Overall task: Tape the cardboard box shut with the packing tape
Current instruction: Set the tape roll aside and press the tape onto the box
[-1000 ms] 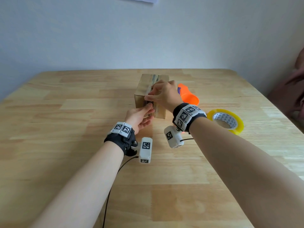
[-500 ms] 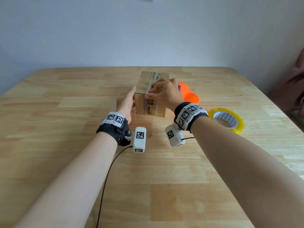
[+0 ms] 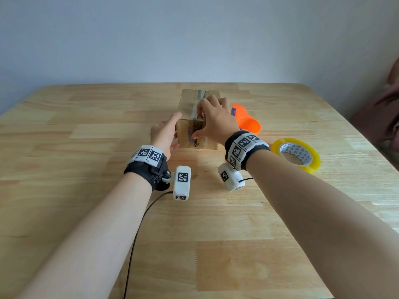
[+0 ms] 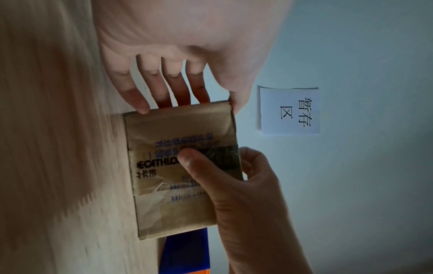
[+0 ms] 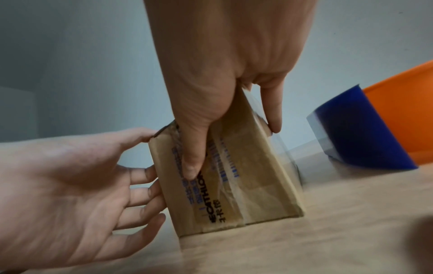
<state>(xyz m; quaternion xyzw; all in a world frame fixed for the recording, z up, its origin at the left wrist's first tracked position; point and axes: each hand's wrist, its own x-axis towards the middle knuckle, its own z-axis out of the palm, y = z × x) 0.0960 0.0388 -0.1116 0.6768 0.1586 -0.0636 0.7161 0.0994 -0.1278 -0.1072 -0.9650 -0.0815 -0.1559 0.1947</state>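
Observation:
A small cardboard box (image 3: pixel 187 106) stands on the wooden table (image 3: pixel 86 190) with a clear tape strip (image 3: pixel 199 94) along its top seam and down the front face. My left hand (image 3: pixel 165 131) lies flat against the box's left side, fingers straight, thumb at the top edge. My right hand (image 3: pixel 216 124) grips the box from above, fingers over the top and right side. In the left wrist view its thumb (image 4: pixel 189 157) presses the tape onto the printed front (image 4: pixel 164 204). The yellow packing tape roll (image 3: pixel 302 151) lies to the right, untouched.
An orange and blue dispenser (image 3: pixel 247 124) lies right behind the box, close to my right hand. A wrist camera cable (image 3: pixel 138 234) trails toward me. A paper note (image 4: pixel 290 111) hangs on the wall. Dark red fabric (image 3: pixel 384 108) sits past the right table edge.
My left hand left the box's front face and moved round to its left side. My right thumb slid from the top front edge down the front face.

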